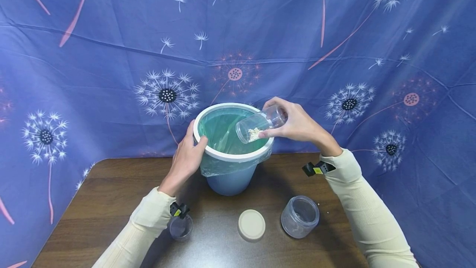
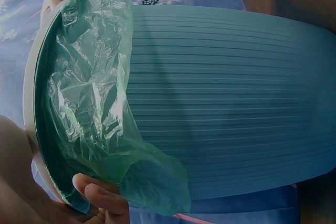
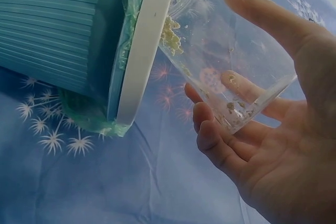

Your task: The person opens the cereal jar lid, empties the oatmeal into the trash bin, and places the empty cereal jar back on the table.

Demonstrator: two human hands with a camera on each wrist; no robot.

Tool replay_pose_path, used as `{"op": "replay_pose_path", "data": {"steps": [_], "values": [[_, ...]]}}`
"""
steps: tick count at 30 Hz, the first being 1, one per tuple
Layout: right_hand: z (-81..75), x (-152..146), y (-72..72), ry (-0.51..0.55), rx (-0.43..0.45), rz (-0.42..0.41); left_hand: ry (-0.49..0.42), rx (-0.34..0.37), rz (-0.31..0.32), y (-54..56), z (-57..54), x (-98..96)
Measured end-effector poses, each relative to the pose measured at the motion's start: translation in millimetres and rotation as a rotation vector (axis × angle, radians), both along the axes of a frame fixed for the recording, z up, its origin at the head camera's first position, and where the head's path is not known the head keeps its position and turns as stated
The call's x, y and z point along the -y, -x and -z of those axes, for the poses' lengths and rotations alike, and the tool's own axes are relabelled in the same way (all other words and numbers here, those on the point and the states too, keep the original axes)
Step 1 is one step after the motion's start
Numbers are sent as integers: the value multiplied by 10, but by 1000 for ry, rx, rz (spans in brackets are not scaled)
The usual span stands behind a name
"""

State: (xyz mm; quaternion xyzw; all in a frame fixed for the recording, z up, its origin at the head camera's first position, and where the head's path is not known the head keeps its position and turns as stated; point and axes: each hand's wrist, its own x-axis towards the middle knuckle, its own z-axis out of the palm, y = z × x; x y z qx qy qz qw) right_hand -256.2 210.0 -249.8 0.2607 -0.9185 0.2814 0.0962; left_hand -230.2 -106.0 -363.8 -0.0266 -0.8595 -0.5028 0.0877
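Observation:
A blue trash bin (image 1: 230, 181) with a white rim stands on the table, lined with a green plastic bag (image 2: 92, 87). My left hand (image 1: 187, 152) grips its rim on the left side, thumb on top and fingers curled outside against the bag. Over the bin's right side, my right hand (image 1: 293, 121) holds a clear plastic jar (image 1: 273, 116) tilted, mouth toward the bin. Pale crumbs (image 3: 171, 36) lie near the jar's mouth, and a few bits (image 3: 231, 107) cling close to its base. In the right wrist view the thumb and fingers wrap around the jar's sides.
Nearer on the wooden table (image 1: 122, 185) are a cream round lid (image 1: 251, 224), a clear open jar (image 1: 297, 220) and a small clear container (image 1: 181, 227) partly under the left wrist. Small white specks lie by the open jar. A blue dandelion-print cloth (image 1: 111, 94) hangs behind.

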Motion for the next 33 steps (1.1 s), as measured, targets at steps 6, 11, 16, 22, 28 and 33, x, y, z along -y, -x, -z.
{"op": "replay_pose_path", "data": {"steps": [6,11,16,22,28,33], "values": [[-33,26,7,-28,-3,-16,0,-4,1,1,-1,-1],[-58,46,17,-55,25,-42,-3,-1,0,7,-1,2],[-80,73,13,-73,39,-62,-4,7,-5,3,0,0],[-98,92,19,-85,31,-75,-4,9,-4,-5,-5,-5],[-125,110,22,-114,30,-88,-4,2,-2,-6,-2,-4],[-130,145,43,-154,6,-133,-5,5,-1,-8,4,-2]]}}
